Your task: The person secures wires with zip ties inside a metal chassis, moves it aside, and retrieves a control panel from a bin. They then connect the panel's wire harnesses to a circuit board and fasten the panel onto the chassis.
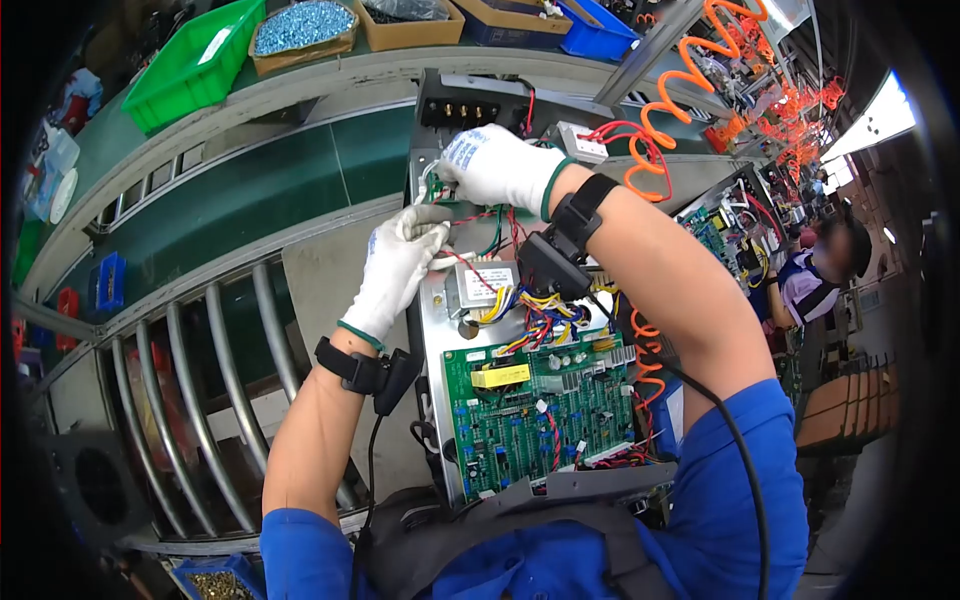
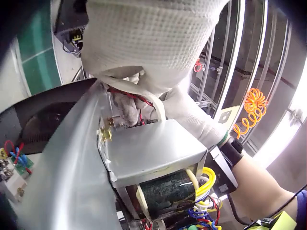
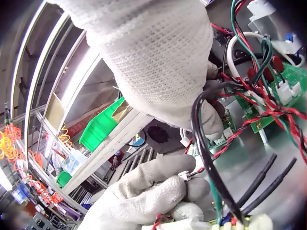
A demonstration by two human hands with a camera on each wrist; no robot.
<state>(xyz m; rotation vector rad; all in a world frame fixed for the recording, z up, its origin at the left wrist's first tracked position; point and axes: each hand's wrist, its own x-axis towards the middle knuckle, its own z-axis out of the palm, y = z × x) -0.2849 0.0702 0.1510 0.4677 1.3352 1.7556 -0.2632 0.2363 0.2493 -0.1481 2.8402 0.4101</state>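
Observation:
My left hand [image 1: 393,262], in a white knit glove, pinches a twisted red-and-black wire [image 3: 201,170] close to the small white connector [image 3: 183,176] at its end. My right hand [image 1: 500,172], gloved too, reaches over the far left side of a metal chassis [image 1: 436,372]. Its fingertips are down at a small green circuit board [image 3: 226,128], and I cannot tell whether they grip anything there. Just nearer than the left fingers sits a metal-cased transformer [image 1: 485,284]. A large green circuit board [image 1: 540,410] fills the near part of the chassis.
Black wires [image 3: 199,120] loop beside the right fingers. Left of the chassis runs a roller conveyor [image 1: 222,345]. A green bin [image 1: 190,65] and a box of blue screws [image 1: 305,28] stand on the far shelf. An orange coiled hose [image 1: 650,120] hangs at the right; a person [image 1: 815,275] sits beyond.

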